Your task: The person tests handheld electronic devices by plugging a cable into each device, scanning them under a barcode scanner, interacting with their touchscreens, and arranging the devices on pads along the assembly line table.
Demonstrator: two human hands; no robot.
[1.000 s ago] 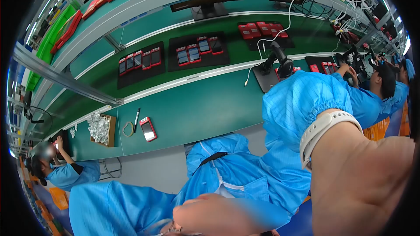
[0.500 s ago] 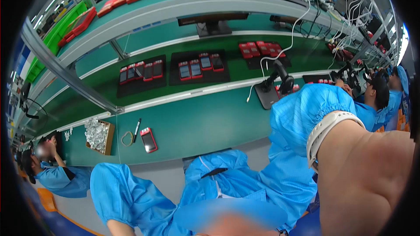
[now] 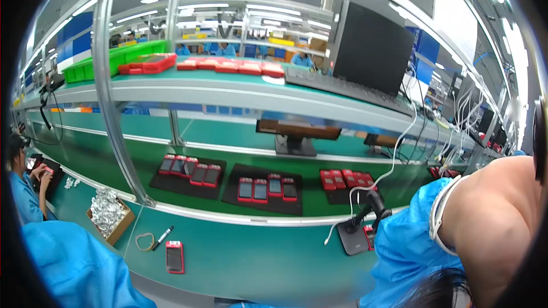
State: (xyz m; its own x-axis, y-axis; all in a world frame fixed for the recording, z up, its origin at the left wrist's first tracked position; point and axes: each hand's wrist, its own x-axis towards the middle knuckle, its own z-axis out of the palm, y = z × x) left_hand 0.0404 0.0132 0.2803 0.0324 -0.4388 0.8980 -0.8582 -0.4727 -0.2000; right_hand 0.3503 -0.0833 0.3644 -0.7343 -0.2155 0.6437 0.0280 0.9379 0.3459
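My right hand is raised very close to the camera at the right edge, with a pale band round its wrist above the blue sleeve. Its fingers are hidden, so what it touches does not show. A blue left sleeve fills the lower left, and my left hand is out of view. On the green bench lie a red-cased device, a marker pen and a tan ring. A black stand with a scanner is left of my right sleeve.
An open box of crumpled silvery pieces stands left. Behind, red devices lie on black mats. The upper shelf holds a green bin, monitor and keyboard. A co-worker is at far left.
The view has tilted upward, showing more of the shelf and room. The left sleeve now sits further left in view, with its bare wrist out of frame. My right hand stays raised by the camera.
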